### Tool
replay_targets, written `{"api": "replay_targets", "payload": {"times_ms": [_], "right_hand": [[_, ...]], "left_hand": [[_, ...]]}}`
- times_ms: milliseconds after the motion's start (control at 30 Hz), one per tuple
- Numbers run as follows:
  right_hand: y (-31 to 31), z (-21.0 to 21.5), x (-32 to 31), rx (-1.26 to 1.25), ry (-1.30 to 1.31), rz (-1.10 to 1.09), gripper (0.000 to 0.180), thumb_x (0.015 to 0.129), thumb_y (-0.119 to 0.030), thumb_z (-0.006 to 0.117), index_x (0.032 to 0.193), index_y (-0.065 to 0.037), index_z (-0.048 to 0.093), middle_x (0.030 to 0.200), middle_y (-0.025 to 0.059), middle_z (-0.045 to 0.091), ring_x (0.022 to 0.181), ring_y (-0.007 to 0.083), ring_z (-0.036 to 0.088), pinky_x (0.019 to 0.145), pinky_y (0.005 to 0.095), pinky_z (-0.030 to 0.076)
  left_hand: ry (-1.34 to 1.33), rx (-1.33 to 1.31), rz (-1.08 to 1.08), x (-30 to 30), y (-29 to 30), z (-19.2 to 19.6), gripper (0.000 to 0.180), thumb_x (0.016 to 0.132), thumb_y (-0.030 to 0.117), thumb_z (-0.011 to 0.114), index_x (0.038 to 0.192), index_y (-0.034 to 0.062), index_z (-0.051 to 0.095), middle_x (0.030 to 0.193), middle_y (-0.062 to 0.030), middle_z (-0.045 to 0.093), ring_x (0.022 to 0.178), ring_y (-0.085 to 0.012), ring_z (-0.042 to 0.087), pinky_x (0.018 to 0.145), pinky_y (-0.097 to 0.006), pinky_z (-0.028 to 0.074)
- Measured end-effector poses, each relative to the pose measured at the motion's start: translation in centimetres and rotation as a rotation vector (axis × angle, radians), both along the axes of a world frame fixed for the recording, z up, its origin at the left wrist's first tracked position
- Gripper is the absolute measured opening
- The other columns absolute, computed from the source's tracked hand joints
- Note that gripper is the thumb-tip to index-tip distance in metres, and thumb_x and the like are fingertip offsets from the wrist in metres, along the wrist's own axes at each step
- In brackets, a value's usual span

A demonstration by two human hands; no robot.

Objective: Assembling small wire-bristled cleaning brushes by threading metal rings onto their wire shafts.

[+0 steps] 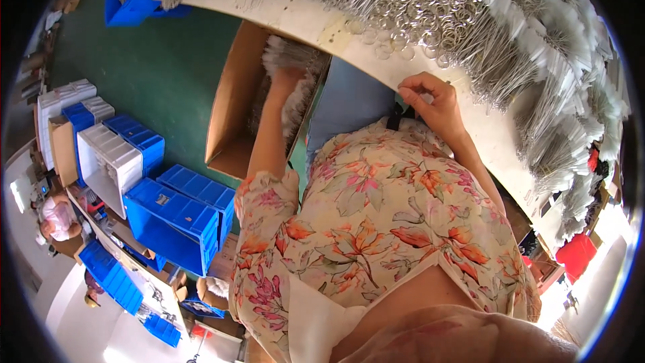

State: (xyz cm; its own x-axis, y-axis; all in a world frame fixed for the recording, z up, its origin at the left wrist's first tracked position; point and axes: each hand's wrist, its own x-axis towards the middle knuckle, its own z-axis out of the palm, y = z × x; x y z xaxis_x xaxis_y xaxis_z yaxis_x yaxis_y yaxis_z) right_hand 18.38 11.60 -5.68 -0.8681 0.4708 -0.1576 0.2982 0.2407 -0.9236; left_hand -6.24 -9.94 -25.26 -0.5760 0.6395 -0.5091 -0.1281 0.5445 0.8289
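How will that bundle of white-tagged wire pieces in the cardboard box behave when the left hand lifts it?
The bundle looks like many thin loose strands, so it would probably sag and splay around the left hand. Metal wires suggest some heft for its size. Strands may snag on the cardboard box edge.

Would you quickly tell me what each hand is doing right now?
Left hand: inside the cardboard box, grip cannot be told.
Right hand: closed, pinching something small.

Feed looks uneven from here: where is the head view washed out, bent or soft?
Head view: glare burns out the lower right corner by the red plastic bin and the lower left floor; the white worktable edge bows with fisheye distortion; the left hand inside the brown cardboard box looks slightly soft; the right hand is sharp.
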Motion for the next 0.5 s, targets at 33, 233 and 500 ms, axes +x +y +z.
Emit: {"api": "replay_targets", "payload": {"times_ms": [33, 233, 500], "right_hand": [[-0.2, 1.0, 0.3, 0.075, 0.054, 0.042, 0.009, 0.08, -0.008, 0.065, 0.087, -0.002, 0.065, 0.079, 0.0034, 0.065, 0.072, 0.0095, 0.058, 0.065, 0.0241, 0.047], [0.3, 2.1, -1.3, 0.053, 0.205, 0.237, 0.011, 0.079, -0.01, 0.065, 0.087, -0.003, 0.065, 0.081, 0.006, 0.064, 0.071, 0.0141, 0.061, 0.064, 0.0267, 0.05], [4.2, 9.6, 1.8, 0.267, 0.438, 0.025, 0.01, 0.079, -0.008, 0.066, 0.087, -0.003, 0.064, 0.082, 0.0064, 0.064, 0.071, 0.0141, 0.061, 0.059, 0.0254, 0.05]], "left_hand": [[-0.151, 0.166, 0.061, -0.7, -1.3, 2.9, 0.034, 0.083, 0.021, 0.06, 0.104, -0.0064, 0.06, 0.101, -0.0155, 0.064, 0.09, -0.0229, 0.063, 0.077, -0.033, 0.05], [0.049, 0.624, -0.396, -6.5, -2.3, 24.5, 0.035, 0.086, 0.025, 0.058, 0.097, -0.0089, 0.059, 0.095, -0.0179, 0.063, 0.082, -0.0261, 0.064, 0.075, -0.037, 0.052], [0.78, 0.426, -0.361, -14.4, 22.8, 40.4, 0.026, 0.09, 0.018, 0.053, 0.103, -0.0034, 0.059, 0.094, -0.0087, 0.064, 0.079, -0.0144, 0.063, 0.072, -0.027, 0.049]]}}
